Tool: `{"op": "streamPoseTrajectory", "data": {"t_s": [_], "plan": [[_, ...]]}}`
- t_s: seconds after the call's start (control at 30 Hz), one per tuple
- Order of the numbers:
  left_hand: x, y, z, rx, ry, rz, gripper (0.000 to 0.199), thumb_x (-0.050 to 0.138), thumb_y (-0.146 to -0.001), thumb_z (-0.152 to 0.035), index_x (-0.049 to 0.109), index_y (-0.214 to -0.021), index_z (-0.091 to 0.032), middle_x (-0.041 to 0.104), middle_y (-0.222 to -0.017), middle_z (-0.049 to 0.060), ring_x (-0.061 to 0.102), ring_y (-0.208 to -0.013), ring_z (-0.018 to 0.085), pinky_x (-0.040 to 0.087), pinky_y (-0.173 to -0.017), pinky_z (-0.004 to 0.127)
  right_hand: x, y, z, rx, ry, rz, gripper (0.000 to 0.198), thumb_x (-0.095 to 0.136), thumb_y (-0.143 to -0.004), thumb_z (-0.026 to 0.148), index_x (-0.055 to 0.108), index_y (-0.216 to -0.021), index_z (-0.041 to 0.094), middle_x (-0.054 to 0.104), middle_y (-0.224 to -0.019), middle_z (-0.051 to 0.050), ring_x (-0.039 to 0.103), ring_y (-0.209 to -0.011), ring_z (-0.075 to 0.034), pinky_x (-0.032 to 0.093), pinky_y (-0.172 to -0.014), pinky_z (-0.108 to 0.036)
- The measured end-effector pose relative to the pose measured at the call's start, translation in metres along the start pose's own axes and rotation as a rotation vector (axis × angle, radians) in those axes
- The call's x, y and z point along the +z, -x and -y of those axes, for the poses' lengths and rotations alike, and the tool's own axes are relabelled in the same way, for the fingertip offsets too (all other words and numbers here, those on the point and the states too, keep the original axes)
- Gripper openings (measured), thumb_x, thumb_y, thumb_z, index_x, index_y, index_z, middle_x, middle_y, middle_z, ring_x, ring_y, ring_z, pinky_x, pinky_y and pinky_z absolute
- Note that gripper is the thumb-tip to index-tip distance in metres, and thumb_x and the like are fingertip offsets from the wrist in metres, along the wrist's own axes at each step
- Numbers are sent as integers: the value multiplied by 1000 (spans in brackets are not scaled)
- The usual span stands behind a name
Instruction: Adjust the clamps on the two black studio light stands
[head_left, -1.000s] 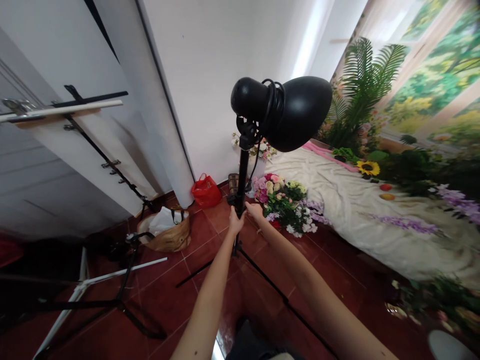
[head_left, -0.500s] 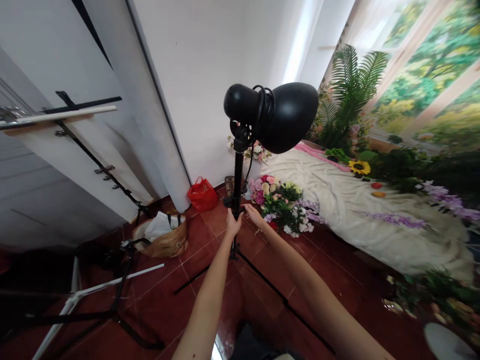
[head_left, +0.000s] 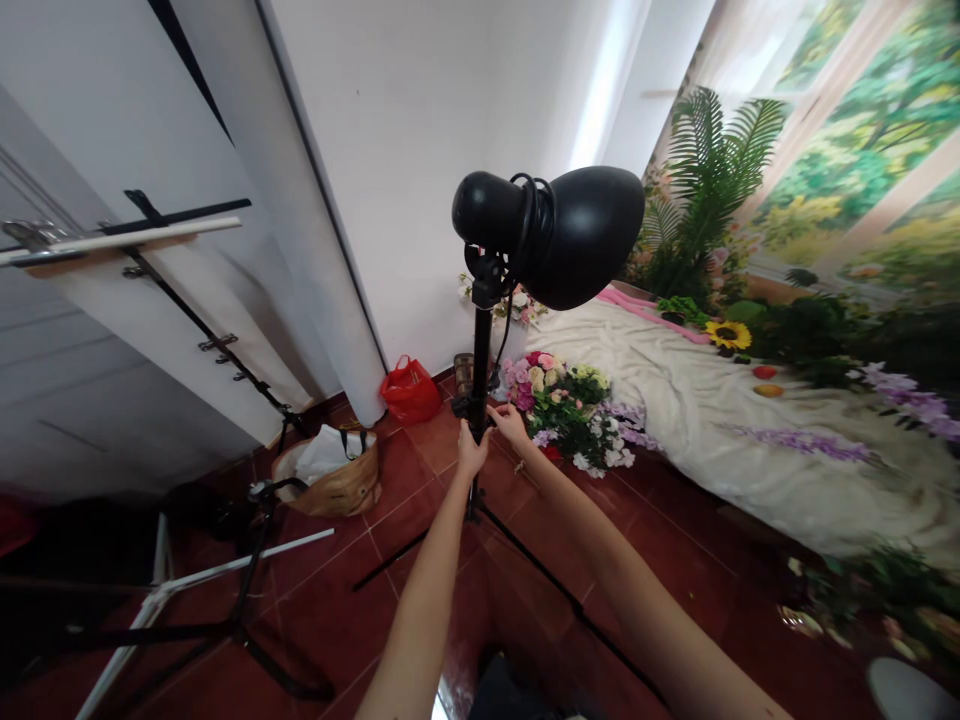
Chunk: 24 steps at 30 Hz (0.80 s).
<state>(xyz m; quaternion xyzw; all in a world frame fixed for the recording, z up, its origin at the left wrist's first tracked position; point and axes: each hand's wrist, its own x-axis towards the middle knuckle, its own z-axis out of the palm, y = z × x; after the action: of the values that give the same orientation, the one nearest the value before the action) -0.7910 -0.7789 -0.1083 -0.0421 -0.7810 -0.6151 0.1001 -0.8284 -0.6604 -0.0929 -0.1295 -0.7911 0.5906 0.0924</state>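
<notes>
A black light stand (head_left: pixel 481 350) rises in front of me, its legs spread on the tiled floor. On its top sits a black studio lamp (head_left: pixel 581 240), shade turned to the right, with its cable coiled round the neck. My left hand (head_left: pixel 472 450) is wrapped round the stand's column below a black collar. My right hand (head_left: pixel 510 425) is at the column's right side, fingertips pinched on what looks like a knob of the stand, mostly hidden by the fingers.
A red plastic bag (head_left: pixel 410 390) and a woven basket (head_left: pixel 337 475) stand left of the stand. Artificial flowers (head_left: pixel 559 395) lie behind my right hand. A cream blanket (head_left: pixel 690 420) covers a low platform at right. More stands and white poles (head_left: pixel 255 552) spread over the left floor.
The whole view has shifted slightly, with things appearing a little further right. Both hands keep their places on the stand, and the lamp's tilt looks the same.
</notes>
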Motion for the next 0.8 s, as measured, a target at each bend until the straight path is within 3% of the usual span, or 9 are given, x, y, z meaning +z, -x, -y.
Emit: {"op": "streamPoseTrajectory", "data": {"t_s": [0.1,0.2,0.33,0.5,0.8], "plan": [[0,1,-1,17,0,7,55,59,-79,-44,40,-124,-18,56,-118,13,54,-112,24,41,-97,43,3,-9,3,123,160,-58,35,64,-67,49,61,-80,17,65,-71,-2,61,-66,-15,47,-61,-25],[0,0,-2,30,4,3,54,59,-79,-43,40,-124,-19,57,-117,13,55,-110,23,41,-97,42,5,-19,9,233,272,-30,24,70,-62,38,63,-73,18,63,-61,-3,62,-61,-18,46,-55,-25],[1,0,-4,48,15,8,52,57,-80,-43,40,-123,-19,57,-117,12,55,-110,22,42,-97,41,8,-27,17,258,295,-6,7,68,-56,20,64,-61,17,60,-51,-4,62,-57,-21,45,-52,-26],[1,1,-5,19,1,11,55,59,-80,-44,40,-125,-19,57,-118,12,54,-113,23,42,-97,40,4,-16,16,137,239,28,8,62,-63,20,66,-68,15,68,-69,-7,64,-67,-19,47,-59,-24],[2,-1,-4,-15,-3,18,56,60,-79,-45,41,-124,-18,58,-118,14,55,-113,26,41,-98,43,-15,24,12,-133,-52,192,43,43,-83,53,66,-87,16,66,-77,-3,60,-77,-16,48,-71,-25]]}}
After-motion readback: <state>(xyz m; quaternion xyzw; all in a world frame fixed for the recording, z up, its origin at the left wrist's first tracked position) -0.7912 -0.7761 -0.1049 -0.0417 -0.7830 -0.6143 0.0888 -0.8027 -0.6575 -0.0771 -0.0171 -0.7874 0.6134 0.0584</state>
